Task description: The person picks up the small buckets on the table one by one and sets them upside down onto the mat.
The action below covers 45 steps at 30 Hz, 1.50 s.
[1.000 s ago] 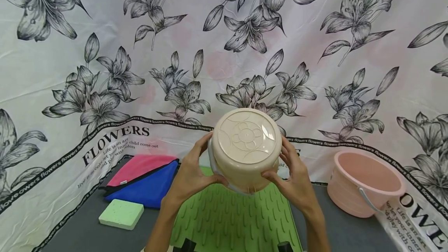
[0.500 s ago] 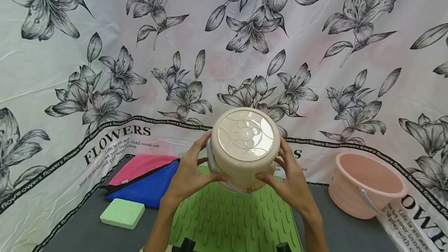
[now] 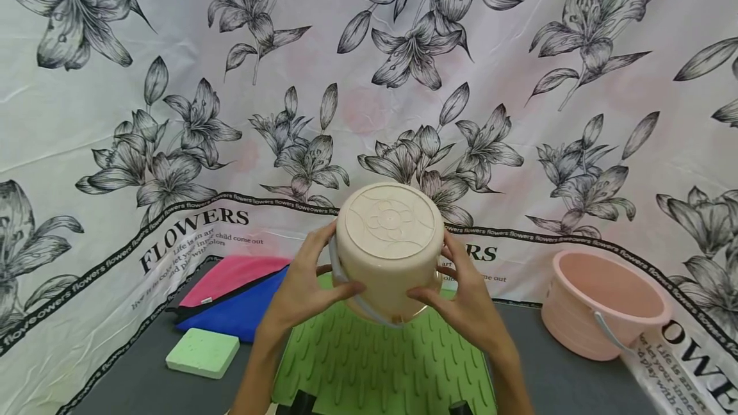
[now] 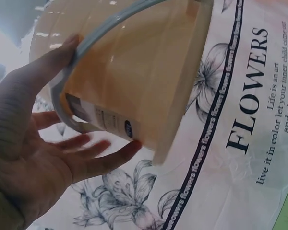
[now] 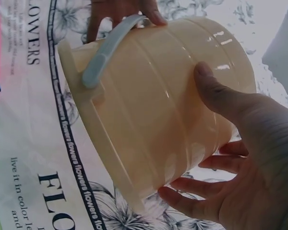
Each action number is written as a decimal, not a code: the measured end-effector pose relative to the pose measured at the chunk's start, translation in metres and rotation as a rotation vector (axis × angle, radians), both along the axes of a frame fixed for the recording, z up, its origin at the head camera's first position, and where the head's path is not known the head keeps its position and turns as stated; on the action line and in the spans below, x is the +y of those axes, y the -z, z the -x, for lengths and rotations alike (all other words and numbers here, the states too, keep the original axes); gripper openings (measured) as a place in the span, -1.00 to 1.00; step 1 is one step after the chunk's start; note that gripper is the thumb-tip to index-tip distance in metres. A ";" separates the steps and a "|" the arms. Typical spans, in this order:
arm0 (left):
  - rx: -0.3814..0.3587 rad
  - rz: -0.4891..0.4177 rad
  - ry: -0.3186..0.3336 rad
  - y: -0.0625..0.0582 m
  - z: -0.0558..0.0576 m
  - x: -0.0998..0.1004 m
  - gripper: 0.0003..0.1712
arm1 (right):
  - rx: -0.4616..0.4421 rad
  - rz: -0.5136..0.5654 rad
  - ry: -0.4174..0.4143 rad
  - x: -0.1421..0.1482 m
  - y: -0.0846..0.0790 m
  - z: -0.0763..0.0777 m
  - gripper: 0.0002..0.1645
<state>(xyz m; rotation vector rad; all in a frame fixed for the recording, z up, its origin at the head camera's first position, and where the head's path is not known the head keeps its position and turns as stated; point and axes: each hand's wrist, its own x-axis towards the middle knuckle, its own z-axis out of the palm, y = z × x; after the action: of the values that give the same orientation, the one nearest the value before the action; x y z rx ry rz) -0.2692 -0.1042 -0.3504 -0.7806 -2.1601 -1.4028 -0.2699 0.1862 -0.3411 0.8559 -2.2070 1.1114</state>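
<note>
A cream plastic bucket (image 3: 389,235) is held upside down in the air, its base with a raised flower pattern turned up toward the head camera. My left hand (image 3: 308,284) grips its left side, thumb on the near wall and fingers round the far side. On the other side, my right hand (image 3: 467,293) holds it the same way. The grey carry handle (image 4: 110,21) hangs along the wall, close to the left thumb. A printed label (image 4: 105,120) shows low on the wall in the left wrist view. The bucket's inside is hidden.
Below the bucket lies a green ridged mat (image 3: 380,370) on a dark grey surface. Left of it are a light green sponge-like block (image 3: 203,352) and folded pink and blue cloths (image 3: 230,303). A pink bucket (image 3: 599,319) stands at right. Behind hangs a flower-printed sheet (image 3: 363,107).
Both hands have shifted the cream bucket a little to the left. It has tilted, so more of its side wall shows and the glare on its base is gone.
</note>
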 end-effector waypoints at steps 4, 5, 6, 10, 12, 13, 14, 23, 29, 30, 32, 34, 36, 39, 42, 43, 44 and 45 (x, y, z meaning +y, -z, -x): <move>-0.039 0.002 -0.010 0.001 0.000 -0.009 0.17 | -0.036 -0.008 -0.004 -0.008 0.005 0.001 0.39; -0.029 0.011 -0.012 0.001 0.001 -0.011 0.16 | -0.047 -0.010 -0.006 -0.010 0.006 0.001 0.39; -0.013 0.025 -0.015 0.001 0.002 -0.013 0.15 | -0.053 -0.011 -0.007 -0.012 0.007 0.001 0.38; 0.049 0.076 -0.041 0.000 0.003 -0.020 0.15 | -0.082 -0.022 -0.004 -0.018 0.010 0.001 0.36; 0.060 0.078 -0.042 -0.001 0.002 -0.022 0.16 | -0.100 -0.027 0.001 -0.020 0.010 0.001 0.33; 0.058 0.076 -0.041 -0.001 0.002 -0.023 0.16 | -0.111 -0.030 0.003 -0.020 0.011 0.001 0.32; 0.056 0.073 -0.041 -0.001 0.002 -0.024 0.16 | -0.123 -0.031 0.007 -0.021 0.011 0.001 0.31; 0.062 0.061 0.004 0.001 0.007 -0.031 0.13 | -0.100 -0.029 0.046 -0.028 0.017 0.006 0.28; 0.081 0.009 -0.057 -0.003 0.001 -0.036 0.18 | -0.145 0.069 -0.051 -0.041 0.023 0.010 0.23; 0.089 0.005 -0.065 -0.005 0.000 -0.037 0.18 | -0.162 0.096 -0.085 -0.044 0.024 0.010 0.23; 0.106 0.006 -0.081 -0.007 -0.003 -0.039 0.17 | -0.211 0.154 -0.161 -0.051 0.028 0.012 0.26; 0.131 0.015 -0.088 -0.008 -0.006 -0.042 0.15 | -0.273 0.213 -0.237 -0.058 0.034 0.014 0.33; 0.158 0.035 -0.091 -0.009 -0.006 -0.043 0.12 | -0.346 0.267 -0.303 -0.064 0.041 0.017 0.37; 0.166 0.064 -0.084 -0.007 -0.002 -0.044 0.08 | -0.450 0.305 -0.351 -0.071 0.053 0.025 0.40; 0.124 0.105 -0.068 0.000 0.005 -0.046 0.07 | -0.506 0.287 -0.336 -0.076 0.064 0.032 0.41; 0.103 0.120 -0.056 0.003 0.008 -0.047 0.08 | -0.506 0.274 -0.319 -0.077 0.067 0.034 0.43; 0.083 0.132 -0.043 0.006 0.011 -0.048 0.09 | -0.508 0.265 -0.296 -0.077 0.068 0.035 0.44; 0.066 0.146 -0.033 0.009 0.013 -0.048 0.10 | -0.502 0.250 -0.271 -0.076 0.069 0.036 0.44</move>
<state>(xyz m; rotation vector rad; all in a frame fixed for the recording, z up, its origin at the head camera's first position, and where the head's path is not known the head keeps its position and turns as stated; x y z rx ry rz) -0.2827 -0.1526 -0.3595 -0.8280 -2.2323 -1.1966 -0.3063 0.1100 -0.4103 0.8504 -2.3039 1.8596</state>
